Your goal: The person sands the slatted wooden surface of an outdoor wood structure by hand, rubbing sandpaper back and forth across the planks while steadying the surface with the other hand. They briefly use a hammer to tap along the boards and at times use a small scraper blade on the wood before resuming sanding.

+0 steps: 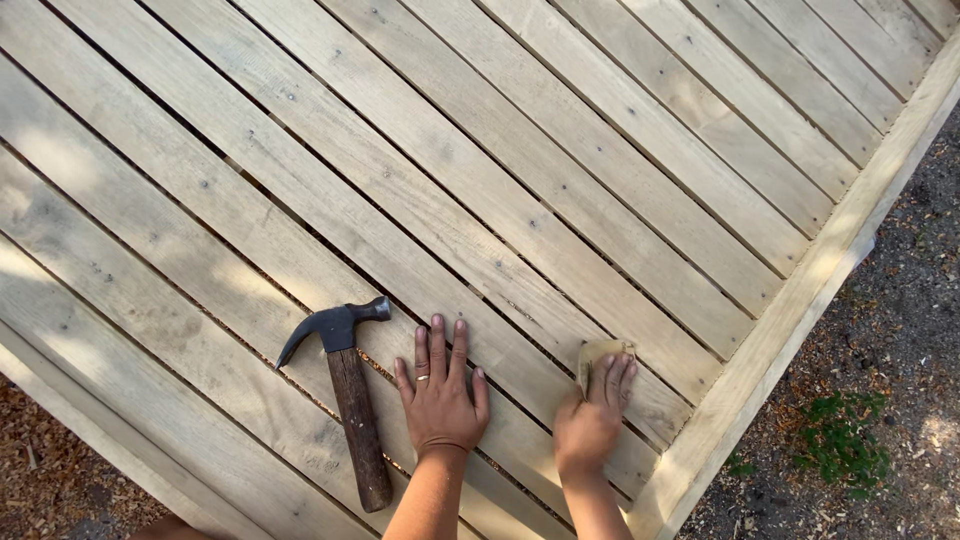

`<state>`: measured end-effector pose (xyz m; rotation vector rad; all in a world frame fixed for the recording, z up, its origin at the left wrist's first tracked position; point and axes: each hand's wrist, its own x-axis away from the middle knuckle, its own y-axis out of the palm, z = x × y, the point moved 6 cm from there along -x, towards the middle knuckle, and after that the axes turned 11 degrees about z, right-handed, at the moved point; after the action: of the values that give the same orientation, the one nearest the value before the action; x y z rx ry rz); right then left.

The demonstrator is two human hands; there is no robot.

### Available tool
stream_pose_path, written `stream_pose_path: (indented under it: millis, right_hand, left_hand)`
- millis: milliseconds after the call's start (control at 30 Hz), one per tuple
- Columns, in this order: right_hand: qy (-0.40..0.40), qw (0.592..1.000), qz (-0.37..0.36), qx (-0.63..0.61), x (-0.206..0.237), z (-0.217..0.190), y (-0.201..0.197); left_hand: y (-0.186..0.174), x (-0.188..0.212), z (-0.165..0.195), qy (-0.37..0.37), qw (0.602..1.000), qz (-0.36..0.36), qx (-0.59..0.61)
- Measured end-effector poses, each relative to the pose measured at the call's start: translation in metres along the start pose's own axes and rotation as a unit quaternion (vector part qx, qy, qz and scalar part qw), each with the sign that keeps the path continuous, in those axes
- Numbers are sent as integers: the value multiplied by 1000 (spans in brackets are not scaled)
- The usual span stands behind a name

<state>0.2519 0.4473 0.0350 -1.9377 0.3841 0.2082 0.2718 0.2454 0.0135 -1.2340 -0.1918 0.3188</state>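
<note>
Pressing flat on the slats, left hand (pixel 441 395) lies palm down, fingers spread and pointing up-frame, thumb out to the right, a thin ring on one finger. Forearm comes up from the bottom edge, bare, nearly vertical in frame. Nothing held in it; it just rests on the wood.

Right hand (pixel 592 415) sits to the right of it, apart, not touching. Fingers are together and laid over a small folded sandpaper piece (pixel 598 352), pinning it against a slat. Tan paper, soft curled edge, sticks out past the fingertips at top and left. Wrist bent slightly, forearm angling in from bottom centre.

Claw hammer (pixel 342 395) lies just left of the left hand, close but not touching. Dark metal head at the top, curved claw pointing left, short face to the right. Handle is worn brown wood, rough and stained, running down-frame and tilted slightly right.

Slatted wooden panel (pixel 520 170) fills most of the view: long pale planks laid diagonally, narrow dark gaps between, grain and knots visible, small nail marks, dappled sun patches on the left. Surface looks dry and weathered. Thicker frame board (pixel 800 290) runs along the right edge, another along the lower left.

Ground (pixel 890 400) beyond the right edge is dark gravelly dirt with wood chips and a small green weed patch (pixel 838 432).
</note>
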Motion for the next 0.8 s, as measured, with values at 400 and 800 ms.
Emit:
stream_pose_path:
  millis: [400, 800]
  right_hand:
    - [-81, 995, -63, -12, -20, -25, -3]
    - [141, 983, 13, 120, 4, -35, 47]
  left_hand:
    - [11, 0, -10, 6, 1000, -1, -18]
    - [-2, -30, -9, 168, 965, -62, 193]
